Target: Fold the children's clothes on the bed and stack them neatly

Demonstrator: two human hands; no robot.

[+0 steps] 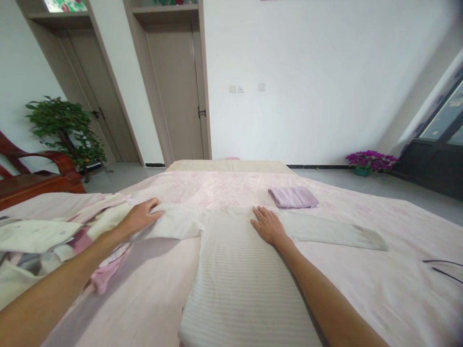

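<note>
A pale grey striped long-sleeved shirt (242,279) lies spread out in front of me, its body toward me and its sleeves out to both sides. My left hand (142,217) rests on the left sleeve near its outer end, thumb and forefinger apart. Flat on the upper right of the shirt, near the neckline and shoulder, is my right hand (268,225), with its fingers spread. The right sleeve (333,231) stretches away to the right, its cuff end folded or creased. Both hands touch the fabric from above.
A folded lilac cloth (293,197) sits beyond the right sleeve. Heaped clothes (39,236) lie at the left, partly behind my forearm. A thin dark cord or strap (443,263) is at the right edge. Everything rests on a pink patterned sheet (401,226). A wooden chair (68,176) stands left.
</note>
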